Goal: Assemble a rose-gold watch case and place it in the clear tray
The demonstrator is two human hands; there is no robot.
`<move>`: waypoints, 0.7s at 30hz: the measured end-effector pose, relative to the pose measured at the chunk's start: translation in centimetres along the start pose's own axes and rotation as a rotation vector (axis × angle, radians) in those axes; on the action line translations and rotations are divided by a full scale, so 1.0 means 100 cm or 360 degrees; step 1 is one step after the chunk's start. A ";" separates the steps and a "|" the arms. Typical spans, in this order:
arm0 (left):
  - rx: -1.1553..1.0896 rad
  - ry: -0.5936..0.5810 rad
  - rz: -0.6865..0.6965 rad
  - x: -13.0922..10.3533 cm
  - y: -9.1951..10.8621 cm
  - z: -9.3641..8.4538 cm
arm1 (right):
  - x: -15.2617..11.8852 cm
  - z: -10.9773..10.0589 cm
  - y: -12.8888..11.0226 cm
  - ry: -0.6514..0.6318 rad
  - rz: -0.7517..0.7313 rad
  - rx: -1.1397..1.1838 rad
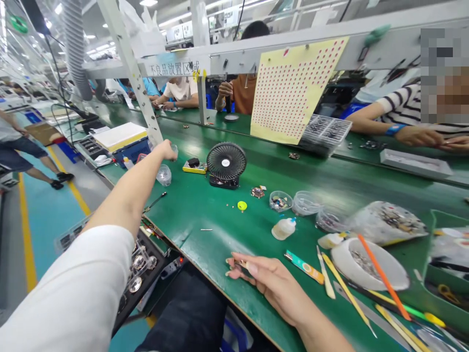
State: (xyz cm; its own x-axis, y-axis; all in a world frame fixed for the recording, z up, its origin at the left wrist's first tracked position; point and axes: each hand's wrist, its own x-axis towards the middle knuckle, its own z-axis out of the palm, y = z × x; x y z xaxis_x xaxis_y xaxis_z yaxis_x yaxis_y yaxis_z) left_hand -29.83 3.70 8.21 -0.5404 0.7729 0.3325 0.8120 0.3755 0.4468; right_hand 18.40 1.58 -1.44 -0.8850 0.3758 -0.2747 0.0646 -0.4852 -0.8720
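My left hand (pixel 167 150) is stretched far out to the back left of the green bench, its fingers round a small clear plastic cup (pixel 174 152). Just below it stands another clear cup (pixel 164 175). Near the front edge, my right hand (pixel 271 278) pinches a small brownish part (pixel 240 264) between thumb and fingers; its details are too small to make out. A thin metal pin (pixel 206 229) lies on the bench beyond the right hand. A small black fan (pixel 226 162) stands at the middle, with a yellow-edged stack (pixel 195 166) beside it.
A white glue bottle (pixel 283 229), round tubs (pixel 281 201), a bag of parts (pixel 392 220), a white bowl (pixel 370 264) and several tools are at the right. A parts tray (pixel 141 264) sits lower left. A yellow dotted sheet (pixel 296 90) hangs from the rail. People sit opposite.
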 end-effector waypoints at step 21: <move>-0.0297 0.0112 0.1349 -0.143 0.126 0.034 | 0.011 -0.004 0.000 0.0421 -0.0165 0.0497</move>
State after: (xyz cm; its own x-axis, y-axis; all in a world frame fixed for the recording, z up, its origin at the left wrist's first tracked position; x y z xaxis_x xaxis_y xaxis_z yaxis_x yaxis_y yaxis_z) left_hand -11.07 -0.89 6.26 0.2124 0.7183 0.6626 0.9007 -0.4069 0.1523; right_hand 17.65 2.27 -1.92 -0.7281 0.6053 -0.3217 -0.1975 -0.6347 -0.7471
